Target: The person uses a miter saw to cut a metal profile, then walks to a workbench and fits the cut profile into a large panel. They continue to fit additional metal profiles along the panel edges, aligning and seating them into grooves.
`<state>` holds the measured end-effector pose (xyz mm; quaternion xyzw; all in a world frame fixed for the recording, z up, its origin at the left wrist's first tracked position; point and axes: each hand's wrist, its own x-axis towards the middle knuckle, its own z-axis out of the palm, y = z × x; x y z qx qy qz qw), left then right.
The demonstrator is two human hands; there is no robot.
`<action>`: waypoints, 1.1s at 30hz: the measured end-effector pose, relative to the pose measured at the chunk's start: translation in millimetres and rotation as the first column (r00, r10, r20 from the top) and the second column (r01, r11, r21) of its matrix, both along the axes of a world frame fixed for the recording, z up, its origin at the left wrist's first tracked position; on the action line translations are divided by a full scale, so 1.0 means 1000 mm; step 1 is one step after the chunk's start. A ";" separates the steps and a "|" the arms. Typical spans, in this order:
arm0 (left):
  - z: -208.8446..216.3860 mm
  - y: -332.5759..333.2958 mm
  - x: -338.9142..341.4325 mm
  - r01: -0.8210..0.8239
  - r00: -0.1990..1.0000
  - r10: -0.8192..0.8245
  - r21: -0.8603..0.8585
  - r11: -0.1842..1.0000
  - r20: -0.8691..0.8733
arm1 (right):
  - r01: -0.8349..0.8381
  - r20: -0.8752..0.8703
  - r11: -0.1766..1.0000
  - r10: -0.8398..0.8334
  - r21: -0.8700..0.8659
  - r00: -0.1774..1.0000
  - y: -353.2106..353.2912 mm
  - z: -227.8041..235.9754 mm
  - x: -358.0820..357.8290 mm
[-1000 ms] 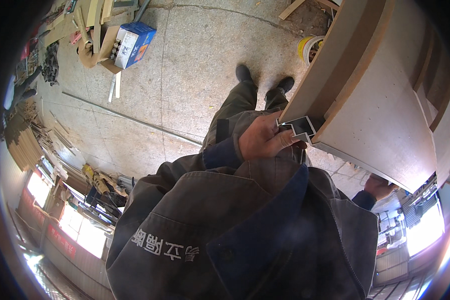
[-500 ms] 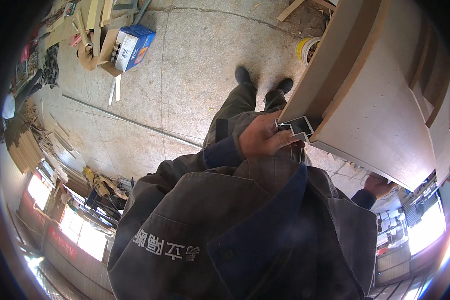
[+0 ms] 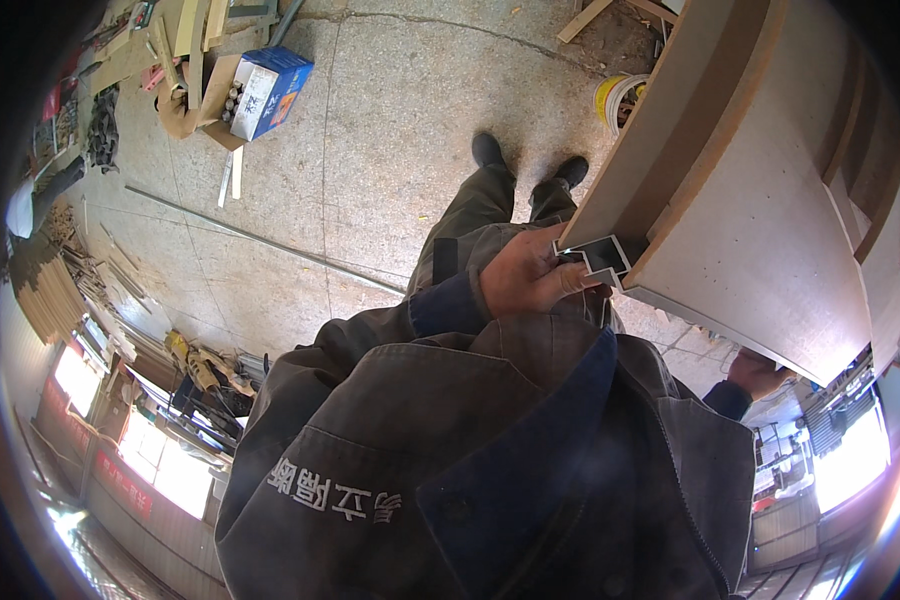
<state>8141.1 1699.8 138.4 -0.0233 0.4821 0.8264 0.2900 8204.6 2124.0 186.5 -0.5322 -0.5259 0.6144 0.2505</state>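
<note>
My left hand (image 3: 532,272) is closed round the end of an aluminium profile (image 3: 602,262), thumb on top, with the profile's stepped hollow section facing me. The profile runs along the near edge of a stack of pale boards (image 3: 745,225) with brown edges, to my right. Farther along that edge is my right hand (image 3: 756,372), which grips the profile from my side; its fingertips are hidden behind it.
A blue and white carton (image 3: 270,95) lies open on the concrete floor (image 3: 390,110) at the far left. A long metal bar (image 3: 260,240) crosses the floor. Beyond the boards stands a yellow-white bucket (image 3: 610,100). Wood strips (image 3: 50,285) are piled at left, where another person (image 3: 22,210) shows.
</note>
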 end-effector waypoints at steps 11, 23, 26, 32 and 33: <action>-0.005 -0.002 0.000 0.051 0.995 -0.056 -0.065 0.997 -0.078 | -0.049 -0.119 0.997 0.042 -0.051 0.992 0.026 -0.008 0.019; 0.003 -0.004 -0.006 0.064 0.997 -0.065 -0.043 0.997 -0.034 | -0.002 -0.070 1.000 0.003 0.005 0.998 0.004 -0.003 0.001; 0.002 -0.003 -0.005 0.068 0.993 -0.079 -0.116 0.991 -0.088 | -0.027 -0.080 1.000 0.027 0.001 0.996 0.014 -0.005 0.005; -0.004 -0.004 -0.002 0.082 0.995 -0.085 -0.064 0.995 -0.043 | -0.081 -0.099 0.997 0.080 -0.006 0.992 0.040 -0.014 0.026; -0.004 -0.005 -0.002 0.085 0.995 -0.089 -0.080 0.993 -0.055 | -0.092 -0.098 0.996 0.090 -0.017 0.991 0.037 -0.014 0.022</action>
